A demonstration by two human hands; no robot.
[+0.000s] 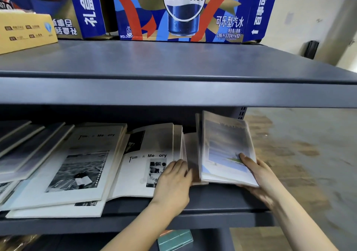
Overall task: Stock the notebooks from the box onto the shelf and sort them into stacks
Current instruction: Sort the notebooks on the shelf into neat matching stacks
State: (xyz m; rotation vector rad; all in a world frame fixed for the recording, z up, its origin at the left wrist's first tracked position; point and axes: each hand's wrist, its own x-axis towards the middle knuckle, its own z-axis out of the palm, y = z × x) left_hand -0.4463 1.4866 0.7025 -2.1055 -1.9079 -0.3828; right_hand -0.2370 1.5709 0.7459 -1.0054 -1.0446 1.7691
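On the middle shelf lie stacks of notebooks. A white "Time & Memory" stack with a black-and-white photo cover sits left of centre. A second "Time & Memory" stack lies at the centre. My left hand rests on that stack's right edge, its fingers curled over the edge. My right hand grips a tilted bundle of blue landscape-cover notebooks at the shelf's right end, thumb on the cover. Grey-blue notebooks lie fanned at far left.
The upper shelf carries blue Pepsi cartons and a tan cardboard box at left. A teal box shows below the middle shelf. Bare concrete floor lies to the right of the shelving.
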